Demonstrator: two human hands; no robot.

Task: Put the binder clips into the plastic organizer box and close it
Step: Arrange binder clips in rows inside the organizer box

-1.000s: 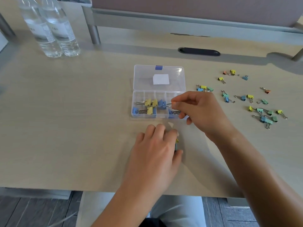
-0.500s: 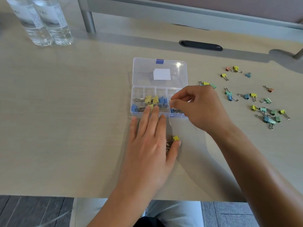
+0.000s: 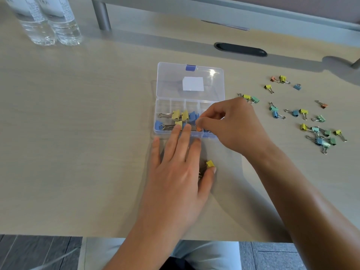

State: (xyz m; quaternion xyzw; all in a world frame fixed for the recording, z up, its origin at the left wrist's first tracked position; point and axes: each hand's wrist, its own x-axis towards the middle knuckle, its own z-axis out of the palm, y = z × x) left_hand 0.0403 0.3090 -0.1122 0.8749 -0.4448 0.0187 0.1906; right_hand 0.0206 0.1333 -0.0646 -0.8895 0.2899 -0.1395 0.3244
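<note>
Your right hand [image 3: 231, 123] pinches an orange clip [image 3: 199, 128] over the box's [image 3: 161, 84] near row, lid flat open behind. Your left hand [image 3: 175, 168] lies flat, released, fingers over the box's front edge — a yellow clip [image 3: 210, 164] beside the thumb. Loose clips [image 3: 319, 133] scatter right; bare desk [image 3: 78, 133] lies left.

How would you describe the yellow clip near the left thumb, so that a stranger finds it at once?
Start at the clear organizer box in the middle of the desk and come toward the near edge. The left hand lies flat there, and the yellow clip sits at its thumb tip. It lies alone, outside the box, far from the scattered clips.
</note>
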